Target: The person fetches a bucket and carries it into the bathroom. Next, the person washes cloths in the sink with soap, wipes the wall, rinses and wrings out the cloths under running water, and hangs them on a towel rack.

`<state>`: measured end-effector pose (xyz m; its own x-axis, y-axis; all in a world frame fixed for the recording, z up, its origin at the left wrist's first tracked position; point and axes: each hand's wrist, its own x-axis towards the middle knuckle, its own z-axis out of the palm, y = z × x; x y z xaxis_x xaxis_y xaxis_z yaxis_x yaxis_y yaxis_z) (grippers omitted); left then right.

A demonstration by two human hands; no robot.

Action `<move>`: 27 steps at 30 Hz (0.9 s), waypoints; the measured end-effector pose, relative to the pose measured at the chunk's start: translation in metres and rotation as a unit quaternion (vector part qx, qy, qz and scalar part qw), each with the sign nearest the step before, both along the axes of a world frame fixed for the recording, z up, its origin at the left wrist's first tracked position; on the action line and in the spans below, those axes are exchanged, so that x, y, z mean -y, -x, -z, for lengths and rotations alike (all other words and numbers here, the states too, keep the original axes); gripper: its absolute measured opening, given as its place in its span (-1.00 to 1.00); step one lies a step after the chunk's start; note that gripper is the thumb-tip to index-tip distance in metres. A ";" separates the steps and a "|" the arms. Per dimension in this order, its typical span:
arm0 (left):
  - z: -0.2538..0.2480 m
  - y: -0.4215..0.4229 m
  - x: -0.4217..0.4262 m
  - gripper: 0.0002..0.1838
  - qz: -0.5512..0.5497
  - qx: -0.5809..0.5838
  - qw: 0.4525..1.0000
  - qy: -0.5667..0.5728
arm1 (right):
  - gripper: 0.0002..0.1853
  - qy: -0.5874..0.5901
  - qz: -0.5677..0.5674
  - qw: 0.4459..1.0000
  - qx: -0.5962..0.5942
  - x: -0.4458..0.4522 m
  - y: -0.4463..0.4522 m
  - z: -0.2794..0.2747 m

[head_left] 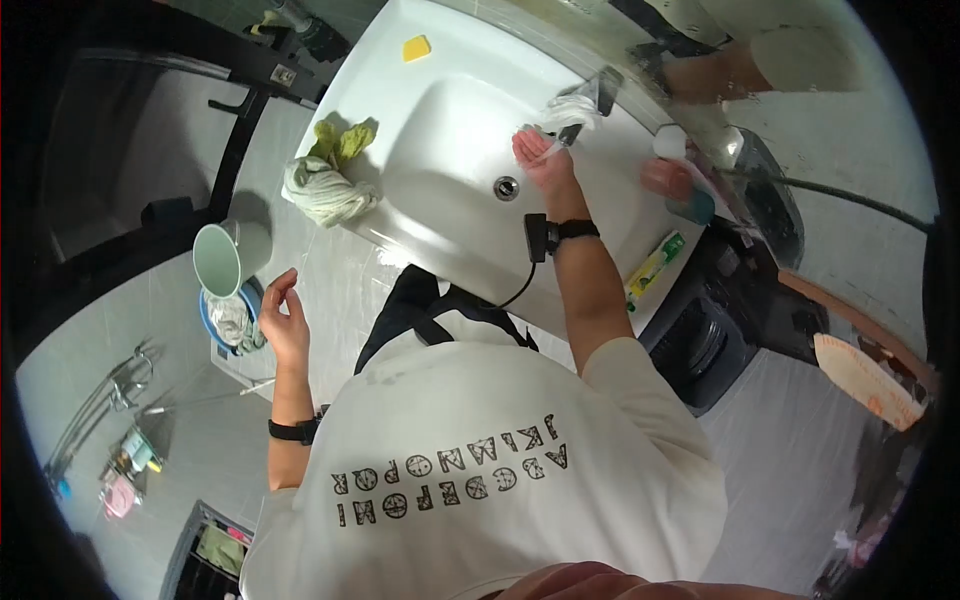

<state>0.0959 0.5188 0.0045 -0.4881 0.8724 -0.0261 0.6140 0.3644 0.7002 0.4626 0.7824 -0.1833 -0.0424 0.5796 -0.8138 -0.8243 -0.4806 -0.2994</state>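
My right hand (pixel 543 158) is palm up over the white washbasin (pixel 420 110), fingers stretched out just below the faucet (pixel 606 90). A clear streak that looks like running water falls on it. White cloth (pixel 570 113) is wrapped around the faucet. The drain (pixel 507 188) lies close to that hand. Off to the left of the basin, my left hand (pixel 284 320) hangs in the air with loosely bent fingers and nothing in it. Nearest to it are a blue basin (pixel 250 292) with cloths inside and a pale green bucket (pixel 222 258).
On the basin's left rim lie a whitish cloth (pixel 325 192) and yellow-green gloves or rags (pixel 342 143). A yellow sponge (pixel 416 48) rests at the far corner. Along the right rim are a green-yellow tube (pixel 655 268) and a reddish bottle (pixel 666 178). A mirror (pixel 800 120) is beyond.
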 end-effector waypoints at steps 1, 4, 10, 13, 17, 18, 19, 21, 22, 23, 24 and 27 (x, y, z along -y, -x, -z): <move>0.002 0.000 0.005 -0.74 -0.008 0.002 1.000 -0.011 | -0.58 -0.053 -0.071 0.996 -0.005 0.002 0.003 0.002; -0.001 -0.004 0.009 -0.74 -0.024 -0.001 1.000 0.002 | -0.54 -0.077 -0.187 0.977 -0.067 -0.005 0.010 0.001; 0.008 -0.011 0.004 -0.75 -0.027 0.020 0.999 -0.023 | -0.56 0.015 -0.072 0.996 -0.045 0.002 -0.032 0.027; 0.008 -0.014 0.002 -0.75 -0.011 -0.004 1.000 -0.008 | -0.60 -0.071 -0.127 0.980 -0.138 0.002 -0.050 0.017; 0.010 -0.011 -0.001 -0.75 -0.017 -0.003 1.000 -0.015 | -0.69 -0.130 -0.197 0.948 -0.213 0.010 -0.069 -0.017; 0.012 -0.011 -0.001 -0.75 -0.018 -0.001 1.000 -0.015 | -0.72 -0.176 -0.262 0.937 -0.150 0.014 -0.072 -0.021; 0.013 -0.011 0.000 -0.75 -0.023 0.006 1.000 -0.015 | -0.72 -0.176 -0.263 0.937 -0.149 0.020 -0.073 -0.024; 0.014 -0.011 0.003 -0.75 -0.029 0.012 0.999 -0.013 | -0.73 -0.092 -0.402 0.909 -0.059 0.031 -0.069 -0.027; 0.015 -0.011 0.004 -0.75 -0.023 0.003 1.000 -0.004 | -0.73 -0.091 -0.403 0.909 -0.060 0.033 -0.066 -0.012; 0.016 -0.012 0.005 -0.74 -0.017 -0.005 1.000 0.004 | -0.66 -0.079 -0.541 0.825 0.141 0.039 -0.063 0.019; 0.017 -0.011 0.007 -0.74 -0.017 -0.006 1.000 0.005 | -0.57 -0.063 -0.643 0.687 0.333 0.045 -0.059 0.044; 0.018 -0.010 0.010 -0.74 -0.012 -0.010 1.000 -0.003 | -0.48 -0.227 -0.668 0.414 0.575 0.066 -0.031 0.069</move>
<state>0.1062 0.5087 -0.0140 -0.5095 0.8604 -0.0110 0.6191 0.3755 0.6897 0.4937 0.7167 -0.2519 -0.3087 0.7683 -0.5607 0.8996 0.0444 -0.4345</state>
